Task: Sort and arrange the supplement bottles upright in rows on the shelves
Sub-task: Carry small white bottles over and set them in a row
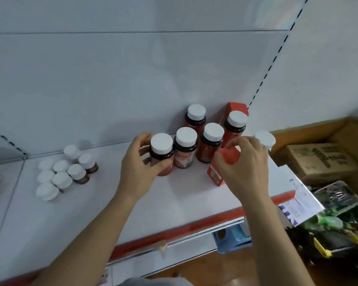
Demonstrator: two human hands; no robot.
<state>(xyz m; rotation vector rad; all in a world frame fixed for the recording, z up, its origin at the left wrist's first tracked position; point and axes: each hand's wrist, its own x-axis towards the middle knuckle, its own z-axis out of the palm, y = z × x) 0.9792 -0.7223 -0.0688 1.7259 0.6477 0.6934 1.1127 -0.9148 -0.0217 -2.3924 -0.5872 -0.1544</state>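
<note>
The left forearm [95, 234] and right forearm [275, 234] are showing bare along all of their visible length, running from the bottom edge of the frame up to the left hand [139, 168] and right hand [246, 168] near the centre. A blurred patch of grey fabric [153, 282], seemingly clothing, is peeking in at bottom centre.

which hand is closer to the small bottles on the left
Left: left hand grips a red bottle right of the small bottles; right hand holds the red box farther right.
</note>
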